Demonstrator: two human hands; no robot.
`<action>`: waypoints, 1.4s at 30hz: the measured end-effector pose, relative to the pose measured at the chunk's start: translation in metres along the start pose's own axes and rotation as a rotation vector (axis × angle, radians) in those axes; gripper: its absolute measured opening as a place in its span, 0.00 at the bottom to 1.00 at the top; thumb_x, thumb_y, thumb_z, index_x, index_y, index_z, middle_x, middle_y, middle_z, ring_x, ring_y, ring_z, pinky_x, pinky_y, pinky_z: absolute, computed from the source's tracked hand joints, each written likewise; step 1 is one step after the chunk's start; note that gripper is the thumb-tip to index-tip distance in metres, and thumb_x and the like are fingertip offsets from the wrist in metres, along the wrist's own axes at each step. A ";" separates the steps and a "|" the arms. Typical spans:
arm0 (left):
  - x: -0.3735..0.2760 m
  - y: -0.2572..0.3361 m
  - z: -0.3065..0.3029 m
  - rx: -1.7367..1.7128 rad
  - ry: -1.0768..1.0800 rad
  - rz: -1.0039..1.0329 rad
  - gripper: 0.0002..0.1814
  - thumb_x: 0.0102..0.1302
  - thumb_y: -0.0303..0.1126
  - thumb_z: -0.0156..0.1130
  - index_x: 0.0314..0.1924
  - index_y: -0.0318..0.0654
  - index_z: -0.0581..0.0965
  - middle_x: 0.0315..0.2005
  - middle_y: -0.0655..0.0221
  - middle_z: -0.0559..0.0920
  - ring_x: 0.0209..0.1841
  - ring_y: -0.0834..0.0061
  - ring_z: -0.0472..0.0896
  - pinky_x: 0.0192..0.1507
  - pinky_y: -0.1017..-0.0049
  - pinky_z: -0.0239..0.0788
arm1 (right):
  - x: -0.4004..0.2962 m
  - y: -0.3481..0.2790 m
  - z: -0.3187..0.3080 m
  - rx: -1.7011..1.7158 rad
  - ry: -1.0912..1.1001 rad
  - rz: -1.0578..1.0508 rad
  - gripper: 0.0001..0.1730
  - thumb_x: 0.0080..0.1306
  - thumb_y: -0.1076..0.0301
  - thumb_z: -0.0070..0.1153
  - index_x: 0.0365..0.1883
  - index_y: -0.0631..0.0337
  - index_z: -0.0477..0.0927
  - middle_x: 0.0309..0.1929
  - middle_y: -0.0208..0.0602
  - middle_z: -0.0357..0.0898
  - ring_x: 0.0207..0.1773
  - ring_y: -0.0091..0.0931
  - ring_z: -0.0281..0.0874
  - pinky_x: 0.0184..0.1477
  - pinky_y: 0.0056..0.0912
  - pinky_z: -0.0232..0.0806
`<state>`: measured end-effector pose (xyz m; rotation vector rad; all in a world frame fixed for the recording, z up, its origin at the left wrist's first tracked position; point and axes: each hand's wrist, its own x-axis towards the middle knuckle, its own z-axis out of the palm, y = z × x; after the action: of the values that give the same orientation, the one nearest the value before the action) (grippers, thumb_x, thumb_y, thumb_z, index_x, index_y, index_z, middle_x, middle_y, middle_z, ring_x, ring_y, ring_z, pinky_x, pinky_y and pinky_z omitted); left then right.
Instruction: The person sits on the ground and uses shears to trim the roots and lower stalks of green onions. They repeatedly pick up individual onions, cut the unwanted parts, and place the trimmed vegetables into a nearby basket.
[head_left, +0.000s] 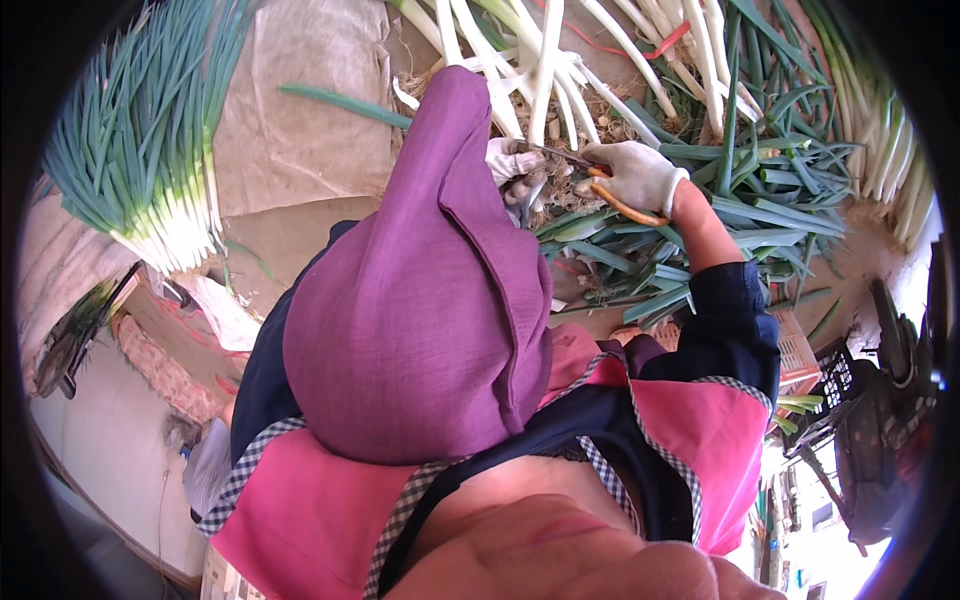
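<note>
My right hand, in a pale work glove, holds scissors with orange handles. Their dark blades point left, to the roots beside my other hand. My left hand, in a soiled white glove, is closed around the root end of a green onion, partly hidden behind a purple cloth. White onion stalks with brown roots fan out above both hands. Cut green leaves lie heaped below and to the right of my right hand.
A bundle of green onions lies at the left beside a beige sheet. More onions lie at the far right. A pink plastic crate and a black crate stand at the lower right.
</note>
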<state>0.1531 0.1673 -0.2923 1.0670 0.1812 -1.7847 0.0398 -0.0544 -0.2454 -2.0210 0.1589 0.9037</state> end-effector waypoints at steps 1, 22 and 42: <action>0.000 0.000 0.001 0.004 0.035 -0.011 0.18 0.64 0.45 0.61 0.42 0.36 0.75 0.17 0.74 0.72 0.13 0.84 0.67 0.12 0.84 0.51 | -0.004 -0.008 -0.003 -0.042 0.037 -0.022 0.18 0.58 0.58 0.53 0.42 0.60 0.77 0.33 0.53 0.79 0.41 0.47 0.77 0.44 0.46 0.68; 0.089 0.059 0.024 0.328 0.242 0.399 0.28 0.68 0.35 0.56 0.61 0.26 0.62 0.50 0.60 0.75 0.52 0.73 0.75 0.49 0.77 0.75 | 0.028 0.105 0.013 -0.473 0.933 0.558 0.22 0.54 0.63 0.59 0.49 0.53 0.73 0.31 0.43 0.80 0.34 0.39 0.81 0.35 0.42 0.72; 0.121 -0.035 -0.033 0.221 0.312 0.507 0.25 0.70 0.53 0.47 0.50 0.36 0.74 0.38 0.63 0.80 0.39 0.70 0.79 0.41 0.72 0.72 | 0.021 0.005 0.049 0.735 1.067 0.074 0.24 0.53 0.78 0.66 0.49 0.66 0.73 0.39 0.35 0.79 0.40 0.21 0.76 0.46 0.22 0.69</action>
<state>0.1316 0.1205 -0.4116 1.4040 -0.0968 -1.1978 0.0267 -0.0144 -0.2794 -1.5753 0.9902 -0.2826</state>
